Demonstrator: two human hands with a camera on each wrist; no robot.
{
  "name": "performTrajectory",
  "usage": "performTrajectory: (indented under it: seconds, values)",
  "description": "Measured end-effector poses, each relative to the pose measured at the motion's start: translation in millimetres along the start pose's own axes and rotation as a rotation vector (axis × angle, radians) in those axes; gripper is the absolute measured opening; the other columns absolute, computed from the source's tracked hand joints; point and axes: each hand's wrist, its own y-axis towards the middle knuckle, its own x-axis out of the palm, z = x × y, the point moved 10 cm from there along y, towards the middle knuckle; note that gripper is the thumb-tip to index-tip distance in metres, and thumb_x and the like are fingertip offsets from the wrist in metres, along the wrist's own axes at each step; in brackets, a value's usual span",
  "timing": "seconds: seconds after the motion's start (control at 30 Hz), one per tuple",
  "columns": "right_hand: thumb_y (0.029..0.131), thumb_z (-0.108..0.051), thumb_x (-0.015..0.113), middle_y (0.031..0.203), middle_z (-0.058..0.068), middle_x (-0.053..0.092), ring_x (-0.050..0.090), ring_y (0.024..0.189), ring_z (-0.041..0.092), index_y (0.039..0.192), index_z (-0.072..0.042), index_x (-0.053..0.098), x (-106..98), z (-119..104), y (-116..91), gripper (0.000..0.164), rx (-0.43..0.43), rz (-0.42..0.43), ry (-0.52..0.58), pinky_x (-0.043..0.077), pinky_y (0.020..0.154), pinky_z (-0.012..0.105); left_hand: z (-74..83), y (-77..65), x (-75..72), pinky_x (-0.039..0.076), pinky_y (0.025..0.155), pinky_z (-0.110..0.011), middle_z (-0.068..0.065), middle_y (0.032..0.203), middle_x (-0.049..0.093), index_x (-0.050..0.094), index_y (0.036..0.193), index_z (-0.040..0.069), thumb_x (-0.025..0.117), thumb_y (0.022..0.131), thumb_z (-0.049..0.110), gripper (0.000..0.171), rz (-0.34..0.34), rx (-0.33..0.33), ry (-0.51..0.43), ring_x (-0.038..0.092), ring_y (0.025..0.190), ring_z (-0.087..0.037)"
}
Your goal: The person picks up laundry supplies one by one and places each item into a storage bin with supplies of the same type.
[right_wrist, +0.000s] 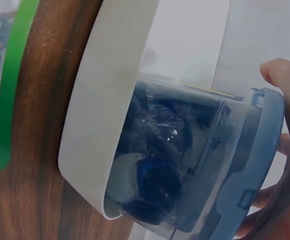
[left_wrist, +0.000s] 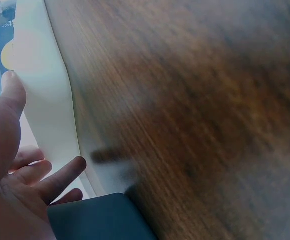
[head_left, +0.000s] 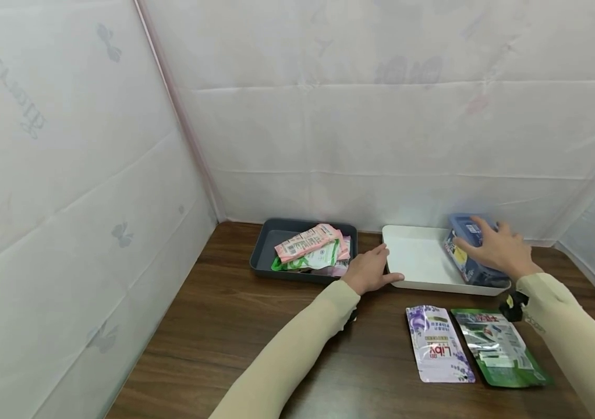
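A clear box with a blue lid (head_left: 470,230) stands at the right end of the white tray (head_left: 418,250), with dark blue and pale contents visible through its side. My right hand (head_left: 504,250) is spread over the lid; in the right wrist view the thumb (right_wrist: 277,72) stands off the lid and the other fingers are partly hidden behind it. At the tray's left end is my left hand (head_left: 368,270), its fingers extended along that edge and its thumb at the front rim. Whether it presses the tray is unclear.
Left of the white tray sits a dark grey tray (head_left: 271,234) with pink packets (head_left: 308,241) and a green-white packet (head_left: 318,258). In front lie a purple Liby pouch (head_left: 439,346) and a green pouch (head_left: 502,349) on the wooden table (head_left: 213,337). White sheeting (head_left: 381,128) hangs behind.
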Motion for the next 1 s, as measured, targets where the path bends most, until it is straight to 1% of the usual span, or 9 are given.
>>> performTrajectory:
  seconds: [0.17,0.33,0.5,0.6,0.73,0.8,1.0]
  values:
    - [0.089,-0.070,0.047,0.141,0.048,0.012,0.025,0.109,0.078,0.157,-0.012,0.013,-0.7,-2.4,-9.1,0.095,-0.019,0.036,-0.017,0.025,0.077,0.086,0.6,0.9,2.9,0.054,0.070,-0.024,0.001,0.155,0.036,0.048,0.144,0.015,0.049,0.089,0.068,0.077,0.000,0.000,0.001,0.068,0.085,-0.016]
    - [0.089,-0.068,0.050,0.143,0.045,0.015,0.025,0.109,0.078,0.157,-0.015,0.015,-7.6,-7.1,-17.3,0.093,-0.049,0.110,-0.032,0.021,0.078,0.088,0.0,1.6,2.9,0.054,0.071,-0.025,0.001,0.155,0.037,0.048,0.144,0.015,0.049,0.090,0.068,0.077,0.008,-0.004,-0.002,0.068,0.083,-0.016]
    - [0.089,-0.065,0.053,0.147,0.041,0.013,0.022,0.114,0.076,0.158,-0.019,0.014,-12.1,-9.4,-27.6,0.092,-0.082,0.167,-0.031,0.022,0.076,0.087,-1.0,0.5,2.8,0.053,0.068,-0.024,0.001,0.156,0.036,0.047,0.145,0.015,0.048,0.090,0.068,0.077,0.002,-0.006,-0.004,0.067,0.076,-0.015]
    - [0.089,-0.063,0.056,0.149,0.039,0.013,0.024,0.116,0.074,0.158,-0.022,0.014,-13.3,-10.6,-34.2,0.091,-0.098,0.196,-0.032,0.024,0.074,0.085,-1.4,-0.5,2.4,0.053,0.069,-0.024,0.001,0.156,0.035,0.046,0.145,0.015,0.048,0.090,0.068,0.077,-0.001,-0.008,-0.007,0.068,0.078,-0.016]
    - [0.088,-0.061,0.060,0.151,0.037,0.014,0.026,0.117,0.072,0.158,-0.024,0.016,-15.3,-13.5,-44.2,0.091,-0.123,0.249,-0.037,0.027,0.073,0.084,-2.1,-1.1,2.7,0.054,0.076,-0.026,0.001,0.156,0.035,0.046,0.146,0.015,0.048,0.090,0.068,0.077,0.000,-0.012,-0.010,0.069,0.089,-0.018]
    - [0.087,-0.060,0.061,0.151,0.036,0.014,0.026,0.117,0.071,0.158,-0.024,0.017,-15.7,-14.5,-50.3,0.091,-0.135,0.269,-0.042,0.028,0.073,0.083,-2.4,-0.9,3.5,0.054,0.078,-0.026,0.001,0.156,0.035,0.045,0.146,0.015,0.048,0.090,0.069,0.078,0.000,-0.012,-0.011,0.069,0.091,-0.018]
    - [0.086,-0.058,0.064,0.153,0.034,0.014,0.026,0.118,0.072,0.158,-0.025,0.018,-15.3,-15.3,-66.2,0.091,-0.145,0.293,-0.056,0.028,0.075,0.083,-2.0,-0.2,3.6,0.054,0.081,-0.026,0.001,0.156,0.035,0.045,0.147,0.015,0.047,0.090,0.069,0.078,-0.001,-0.008,-0.008,0.068,0.094,-0.018]
